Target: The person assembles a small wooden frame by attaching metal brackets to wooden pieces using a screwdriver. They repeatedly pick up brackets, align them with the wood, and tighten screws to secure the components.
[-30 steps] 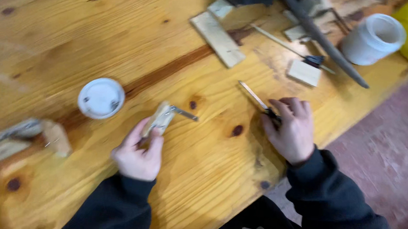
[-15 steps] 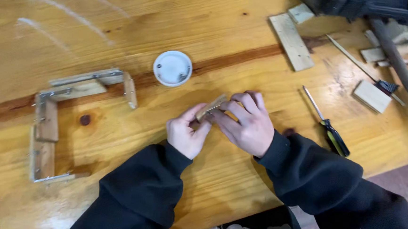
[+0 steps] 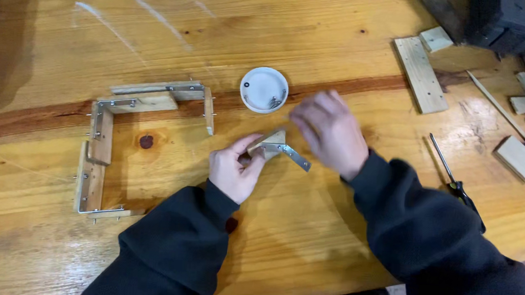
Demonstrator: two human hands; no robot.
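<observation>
Fingers (image 3: pixel 246 159) of the left hand (image 3: pixel 231 175) are closed on a small wooden block with metal bracket (image 3: pixel 273 146), the blurred right hand (image 3: pixel 330 132) loosely curled above, while a partly bracketed wooden frame (image 3: pixel 101 150) lies unfinished leftward.

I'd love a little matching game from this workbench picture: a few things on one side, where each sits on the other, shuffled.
Things:
1. white lid
2. screwdriver
3. wooden frame
4. small block with metal bracket

Places:
A. held in the left hand
B. far left of the table
C. just beyond the right hand
D. right of the right sleeve

Pairs: 1-C, 2-D, 3-B, 4-A
</observation>
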